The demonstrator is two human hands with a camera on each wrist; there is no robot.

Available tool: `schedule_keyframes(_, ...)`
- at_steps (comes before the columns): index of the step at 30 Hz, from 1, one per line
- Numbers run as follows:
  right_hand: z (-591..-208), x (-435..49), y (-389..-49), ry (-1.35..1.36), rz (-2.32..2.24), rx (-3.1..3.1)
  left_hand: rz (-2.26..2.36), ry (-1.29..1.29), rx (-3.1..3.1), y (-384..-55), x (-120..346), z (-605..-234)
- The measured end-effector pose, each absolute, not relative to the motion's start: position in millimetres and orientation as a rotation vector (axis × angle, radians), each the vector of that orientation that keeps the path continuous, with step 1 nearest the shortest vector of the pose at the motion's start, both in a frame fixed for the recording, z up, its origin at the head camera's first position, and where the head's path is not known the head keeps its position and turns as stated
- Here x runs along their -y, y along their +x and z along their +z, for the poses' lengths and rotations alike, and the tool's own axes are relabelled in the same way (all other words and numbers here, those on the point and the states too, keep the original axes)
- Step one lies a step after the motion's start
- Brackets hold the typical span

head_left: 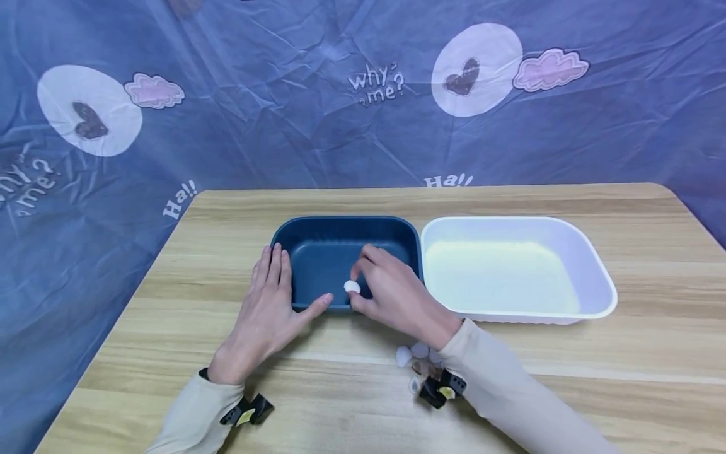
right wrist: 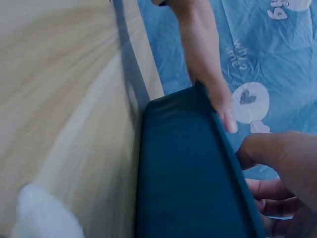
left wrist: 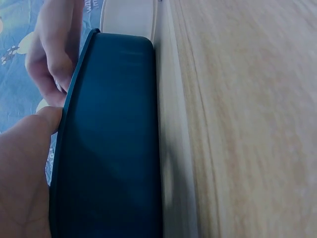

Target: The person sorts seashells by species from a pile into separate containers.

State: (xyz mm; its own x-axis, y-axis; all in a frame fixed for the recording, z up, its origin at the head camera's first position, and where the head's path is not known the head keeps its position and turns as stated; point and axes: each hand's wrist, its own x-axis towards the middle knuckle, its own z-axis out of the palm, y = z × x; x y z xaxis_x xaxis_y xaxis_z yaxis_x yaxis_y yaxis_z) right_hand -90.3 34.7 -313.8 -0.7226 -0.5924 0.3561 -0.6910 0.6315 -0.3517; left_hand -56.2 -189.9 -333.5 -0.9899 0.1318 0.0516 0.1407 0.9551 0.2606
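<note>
In the head view my right hand (head_left: 391, 290) pinches a small white shell (head_left: 352, 287) with a scalloped edge between thumb and fingertips. It is over the front part of a dark blue rectangular tub (head_left: 317, 265). My left hand (head_left: 266, 309) lies at the tub's left end, fingers straight along the rim and thumb over the front rim. In the left wrist view the left thumb (left wrist: 52, 119) touches the rim. Under my right wrist, several small white and brown shell-like pieces (head_left: 404, 356) lie on the table, partly hidden by the sleeve.
A white rectangular tub (head_left: 510, 277) stands right beside the blue one, on its right. Both are on a wood-grain table (head_left: 329, 403). Behind it hangs a blue printed cloth (head_left: 283, 94). A white piece (right wrist: 47, 213) shows close up in the right wrist view.
</note>
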Motion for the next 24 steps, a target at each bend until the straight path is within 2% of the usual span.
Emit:
schedule_keyframes(11,-324,-16,-118,0.951,0.645,2.83,-0.385,-0.236,3.097,-59,187,-334)
schedule_keyframes(24,-332,2,-128,0.982,0.49,3.01,-0.383,-0.234,3.099,-56,191,-333)
